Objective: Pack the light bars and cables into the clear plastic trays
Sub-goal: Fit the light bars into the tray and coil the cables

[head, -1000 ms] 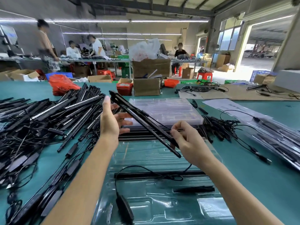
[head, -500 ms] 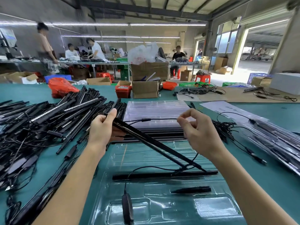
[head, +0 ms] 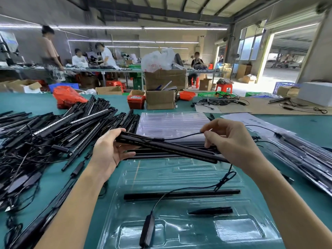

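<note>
Below, the clear tray (head: 179,173) holds one light bar (head: 181,194); left hand (head: 107,153) grips two bars (head: 170,148), right hand (head: 231,141) pinches their cable (head: 181,137).

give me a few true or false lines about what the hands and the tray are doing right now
1. The left hand grips one end of the held light bars. True.
2. The right hand is idle. False: it pinches a thin black cable running from the bars.
3. The clear tray in front is bare. False: a light bar, a small black piece and an inline controller lie in it.
4. A heap of loose bars lies on the left. True.
</note>
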The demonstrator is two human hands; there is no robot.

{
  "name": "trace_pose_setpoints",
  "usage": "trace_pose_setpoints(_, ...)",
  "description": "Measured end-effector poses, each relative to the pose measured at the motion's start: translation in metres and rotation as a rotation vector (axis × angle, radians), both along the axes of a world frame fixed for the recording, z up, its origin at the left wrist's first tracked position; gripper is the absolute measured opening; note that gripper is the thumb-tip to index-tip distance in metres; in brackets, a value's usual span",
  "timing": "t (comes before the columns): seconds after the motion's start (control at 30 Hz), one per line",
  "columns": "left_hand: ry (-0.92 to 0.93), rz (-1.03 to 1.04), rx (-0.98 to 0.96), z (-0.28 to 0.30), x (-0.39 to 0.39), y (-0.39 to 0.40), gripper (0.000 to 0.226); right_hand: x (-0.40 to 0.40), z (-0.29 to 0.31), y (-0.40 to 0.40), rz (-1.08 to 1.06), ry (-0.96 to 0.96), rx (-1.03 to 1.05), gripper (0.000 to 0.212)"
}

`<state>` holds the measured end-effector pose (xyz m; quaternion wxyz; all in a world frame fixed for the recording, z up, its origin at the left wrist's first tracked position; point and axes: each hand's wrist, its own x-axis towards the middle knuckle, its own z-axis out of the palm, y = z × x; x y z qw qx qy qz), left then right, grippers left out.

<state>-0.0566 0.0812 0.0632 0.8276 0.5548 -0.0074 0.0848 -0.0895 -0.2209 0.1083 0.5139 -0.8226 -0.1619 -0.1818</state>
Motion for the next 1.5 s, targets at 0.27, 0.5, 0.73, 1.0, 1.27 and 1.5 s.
trace_pose_setpoints(0.27, -0.016, 0.041, 0.017, -0.001, -0.003, -0.004, 0.025, -0.002, -0.006, 0.001, 0.027, -0.004, -0.054, 0.016)
trace_pose_setpoints(0.5, 0.02, 0.052, 0.03, -0.005, -0.003, -0.009, 0.022, 0.005, -0.016, 0.009, -0.09, 0.035, -0.313, 0.017)
trace_pose_setpoints(0.73, 0.001, 0.049, 0.042, -0.005, 0.0, -0.012, 0.019, 0.009, -0.035, 0.015, 0.195, 0.345, -0.367, 0.037)
trace_pose_setpoints(1.0, 0.1, 0.046, 0.127, -0.013, 0.003, -0.008, 0.012, 0.013, -0.031, 0.011, 0.119, 0.156, -0.447, 0.029)
trace_pose_setpoints(1.27, 0.125, 0.084, 0.12, -0.016, 0.005, -0.007, 0.013, 0.015, -0.034, 0.008, 0.073, 0.129, -0.361, 0.023)
trace_pose_setpoints(1.5, 0.135, -0.02, 0.029, -0.026, 0.003, 0.001, 0.005, 0.016, -0.038, 0.012, 0.003, 0.141, -0.356, 0.013)
